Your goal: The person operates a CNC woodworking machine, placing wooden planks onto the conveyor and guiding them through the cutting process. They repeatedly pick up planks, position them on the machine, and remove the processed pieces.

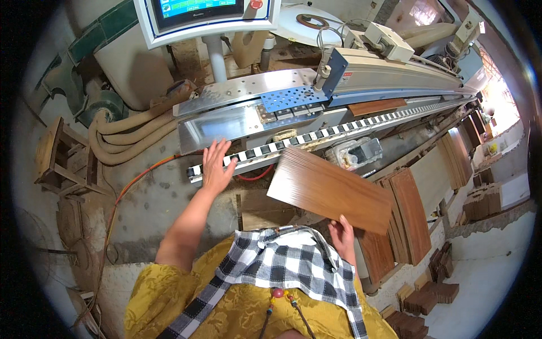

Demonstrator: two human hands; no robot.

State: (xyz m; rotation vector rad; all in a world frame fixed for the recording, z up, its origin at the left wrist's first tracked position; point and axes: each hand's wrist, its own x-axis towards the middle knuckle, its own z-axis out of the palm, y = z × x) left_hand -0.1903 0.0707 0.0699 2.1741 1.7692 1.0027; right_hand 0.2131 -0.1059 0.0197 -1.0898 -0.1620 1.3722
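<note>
A brown wood-grain board [332,191] is tilted across the space in front of me, its far left corner near a long rail of black and white rollers [305,139]. My right hand [342,236] grips the board's near edge toward its right end; the fingers beneath are hidden. My left hand [214,168] is spread flat with fingers apart at the left end of the roller rail, next to a shiny metal plate [220,123]. Whether it rests on the rail or hovers just above, I cannot tell. Another brown board [377,107] lies under the machine's long beam [395,76].
Stacked brown boards [411,217] stand close on my right. Behind the rail is a blue perforated plate [291,98]; a control screen [195,8] rises above. Ribbed hoses [132,138], an orange cable [132,183] and a wooden stool [62,158] are at left. A clear plastic container [361,152] sits beyond the board.
</note>
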